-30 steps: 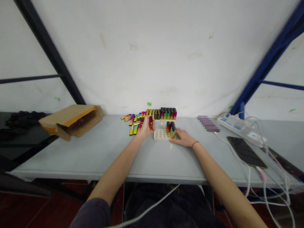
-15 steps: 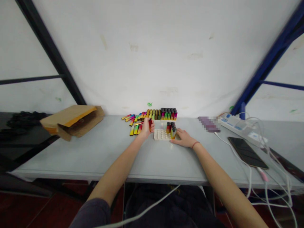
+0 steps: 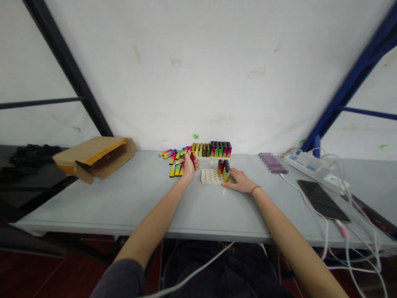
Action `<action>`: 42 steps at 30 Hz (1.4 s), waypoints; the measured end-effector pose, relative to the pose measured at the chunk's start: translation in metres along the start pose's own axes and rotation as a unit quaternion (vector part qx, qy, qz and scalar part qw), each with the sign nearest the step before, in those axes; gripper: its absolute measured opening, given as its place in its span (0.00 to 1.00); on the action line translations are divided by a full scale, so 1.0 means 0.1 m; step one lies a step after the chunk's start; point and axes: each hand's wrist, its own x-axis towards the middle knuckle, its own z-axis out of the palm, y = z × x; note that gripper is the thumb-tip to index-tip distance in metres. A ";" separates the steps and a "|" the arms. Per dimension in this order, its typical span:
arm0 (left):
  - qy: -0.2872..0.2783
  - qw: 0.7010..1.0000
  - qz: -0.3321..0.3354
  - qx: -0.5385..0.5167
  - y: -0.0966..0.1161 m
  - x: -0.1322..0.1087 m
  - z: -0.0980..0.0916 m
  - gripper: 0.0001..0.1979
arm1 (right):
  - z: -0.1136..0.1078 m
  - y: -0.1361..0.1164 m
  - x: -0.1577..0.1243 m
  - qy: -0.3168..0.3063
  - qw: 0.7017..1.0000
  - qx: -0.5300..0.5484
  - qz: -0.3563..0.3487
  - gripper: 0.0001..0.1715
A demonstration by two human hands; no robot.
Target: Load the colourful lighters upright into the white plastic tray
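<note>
My left hand (image 3: 189, 167) is closed round a red lighter (image 3: 192, 158), just right of a scatter of loose colourful lighters (image 3: 176, 159) lying flat on the grey table (image 3: 130, 198). A white tray (image 3: 211, 176) with round holes sits between my hands, and several lighters (image 3: 223, 167) stand upright in its right end. My right hand (image 3: 240, 181) rests on the table against the tray's right edge, fingers bent beside those standing lighters. A row of upright lighters (image 3: 212, 149) stands by the wall behind.
An open cardboard box (image 3: 93, 157) lies on its side at the back left. To the right lie a power strip (image 3: 313, 164), a dark phone (image 3: 322, 199) and white cables (image 3: 350, 244). Black and blue frame beams slant at both sides.
My left hand, still holding the red lighter, has drifted left and back, away from the tray towards the loose lighters. My right hand has stayed by the tray.
</note>
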 end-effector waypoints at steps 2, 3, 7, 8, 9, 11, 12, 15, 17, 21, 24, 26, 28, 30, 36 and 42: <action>-0.010 1.000 -0.007 0.003 -0.01 -0.01 0.01 0.18 | 0.00 0.00 0.00 -0.002 1.000 0.000 0.000 0.44; -0.013 1.000 -0.005 0.001 -0.01 -0.01 0.01 0.18 | 0.00 0.01 0.00 -0.003 1.000 0.000 0.000 0.45; -0.001 0.999 0.043 -0.027 0.02 -0.04 0.03 0.18 | 0.01 0.01 0.00 -0.002 1.000 0.000 0.000 0.46; 0.004 0.998 0.055 -0.036 0.03 -0.05 0.04 0.19 | 0.01 0.01 0.00 -0.001 1.000 -0.001 0.000 0.46; 0.008 0.997 0.062 -0.042 0.04 -0.05 0.04 0.19 | 0.01 0.01 0.00 0.000 1.000 -0.001 0.000 0.45; 0.013 0.997 0.058 -0.048 0.04 -0.03 0.03 0.20 | 0.01 0.01 0.01 0.001 1.000 -0.001 0.001 0.45; 0.013 0.998 0.048 -0.044 0.03 -0.02 0.02 0.21 | 0.01 0.01 0.01 0.002 1.000 -0.002 0.001 0.45; 0.003 0.999 0.035 0.018 -0.05 0.04 0.00 0.20 | 0.00 0.00 0.01 0.001 1.000 -0.007 0.001 0.47; -0.009 0.993 0.067 0.101 -0.12 0.06 -0.02 0.17 | 0.00 0.01 0.01 0.000 1.000 -0.009 0.001 0.48; -0.087 0.913 0.241 0.319 -0.19 0.05 -0.06 0.13 | 0.01 0.02 0.02 0.001 1.000 -0.005 -0.004 0.47; -0.193 0.822 0.315 0.433 -0.19 -0.01 -0.06 0.14 | 0.02 0.02 0.02 0.007 1.000 -0.003 -0.003 0.47; -0.252 0.799 0.302 0.455 -0.18 -0.05 -0.04 0.15 | 0.02 0.02 0.02 0.008 1.000 -0.004 -0.002 0.48; -0.282 0.800 0.278 0.450 -0.19 -0.11 -0.01 0.13 | 0.02 0.02 0.02 0.007 1.000 -0.004 -0.004 0.48; -0.282 0.817 0.258 0.432 -0.20 -0.17 0.03 0.11 | 0.02 0.02 0.02 0.006 1.000 -0.003 -0.007 0.47; -0.247 0.862 0.224 0.381 -0.27 -0.25 0.09 0.10 | 0.02 0.02 0.01 0.003 1.000 -0.004 -0.009 0.45; -0.225 0.851 0.245 0.406 -0.42 -0.18 0.06 0.22 | 0.02 0.02 0.02 0.006 1.000 -0.001 -0.004 0.48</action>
